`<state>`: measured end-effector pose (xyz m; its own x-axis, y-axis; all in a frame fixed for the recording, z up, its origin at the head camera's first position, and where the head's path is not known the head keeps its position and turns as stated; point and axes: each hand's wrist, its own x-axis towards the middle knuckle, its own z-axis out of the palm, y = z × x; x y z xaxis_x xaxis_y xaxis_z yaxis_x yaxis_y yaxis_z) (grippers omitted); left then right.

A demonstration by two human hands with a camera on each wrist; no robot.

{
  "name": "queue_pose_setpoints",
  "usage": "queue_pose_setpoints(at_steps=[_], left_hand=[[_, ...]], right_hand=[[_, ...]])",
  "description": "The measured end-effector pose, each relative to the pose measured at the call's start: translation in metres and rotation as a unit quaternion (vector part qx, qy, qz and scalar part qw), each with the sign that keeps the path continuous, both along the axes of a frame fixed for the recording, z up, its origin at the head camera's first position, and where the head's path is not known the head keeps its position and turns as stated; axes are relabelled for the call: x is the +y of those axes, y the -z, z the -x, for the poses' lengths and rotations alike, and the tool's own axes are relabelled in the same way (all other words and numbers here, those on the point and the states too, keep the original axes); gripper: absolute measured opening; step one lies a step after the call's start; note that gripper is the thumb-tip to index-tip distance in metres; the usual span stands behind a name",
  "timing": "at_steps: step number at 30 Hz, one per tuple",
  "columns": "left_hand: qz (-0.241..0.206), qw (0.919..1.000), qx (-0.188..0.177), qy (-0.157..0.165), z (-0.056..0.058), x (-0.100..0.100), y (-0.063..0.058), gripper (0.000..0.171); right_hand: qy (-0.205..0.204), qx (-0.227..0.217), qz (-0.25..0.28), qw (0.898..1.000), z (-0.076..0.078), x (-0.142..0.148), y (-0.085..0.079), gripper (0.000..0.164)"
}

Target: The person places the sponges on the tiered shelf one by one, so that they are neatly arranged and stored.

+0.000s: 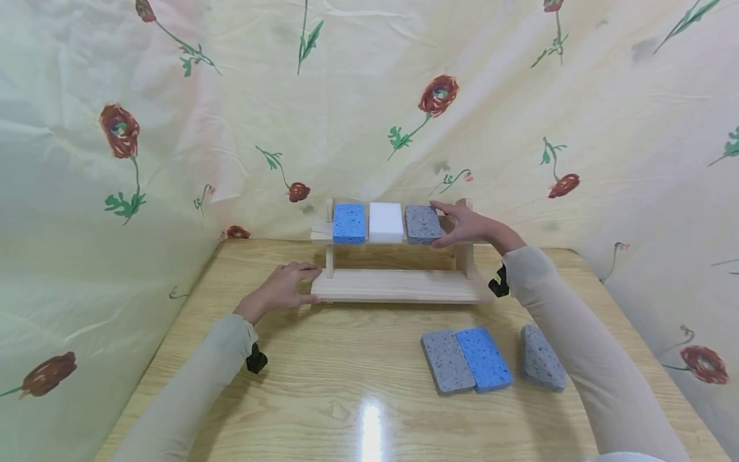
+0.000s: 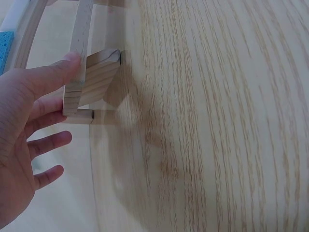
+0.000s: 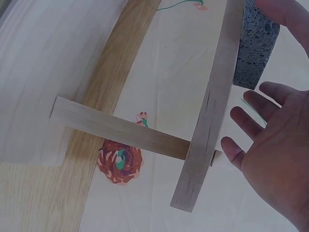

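Note:
My right hand [image 1: 464, 226] is at the right end of the wooden rack's upper shelf, its thumb and index finger at opposite edges of a speckled grey sponge [image 1: 423, 224]. In the right wrist view, the thumb overlaps that sponge [image 3: 258, 46] while the other fingers spread apart. Left of it on this shelf are a white sponge [image 1: 385, 222] and a blue sponge [image 1: 349, 223], in one row. My left hand [image 1: 281, 285] grips the left end of the lower board [image 1: 398, 285], thumb on one face and fingers behind.
On the wooden table [image 1: 300, 385], in front of the rack, a second grey sponge [image 1: 447, 361] lies against another blue sponge [image 1: 484, 359]. One more grey sponge [image 1: 543, 358] stands tilted beside my right forearm. Flowered cloth [image 1: 358, 96] hangs behind and at both sides.

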<state>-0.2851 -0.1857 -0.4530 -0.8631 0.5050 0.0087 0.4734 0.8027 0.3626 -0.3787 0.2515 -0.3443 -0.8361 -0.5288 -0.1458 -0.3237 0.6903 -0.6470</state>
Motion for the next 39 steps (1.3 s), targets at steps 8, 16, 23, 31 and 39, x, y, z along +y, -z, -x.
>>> queue_pose_setpoints(at_steps=[8, 16, 23, 31, 39], left_hand=[[-0.003, 1.0, -0.005, -0.002, 0.0, 0.0, 0.001, 0.073], [-0.002, 1.0, 0.0, 0.004, -0.002, 0.0, -0.001, 0.073], [-0.004, 1.0, 0.0, 0.002, -0.004, 0.001, -0.003, 0.073], [-0.001, 1.0, 0.005, 0.005, -0.003, 0.001, 0.0, 0.073], [0.001, 1.0, -0.006, -0.003, -0.004, 0.002, -0.003, 0.074]], right_hand=[[-0.01, 0.037, -0.009, 0.999, -0.004, 0.003, 0.002, 0.112], [-0.006, 0.078, -0.029, 0.997, -0.01, 0.008, 0.005, 0.113], [-0.005, 0.109, -0.043, 0.993, -0.023, 0.012, 0.006, 0.109], [-0.017, 0.14, -0.044, 0.989, -0.04, 0.015, 0.01, 0.11], [-0.041, 0.166, -0.051, 0.984, -0.059, 0.017, 0.014, 0.113]])
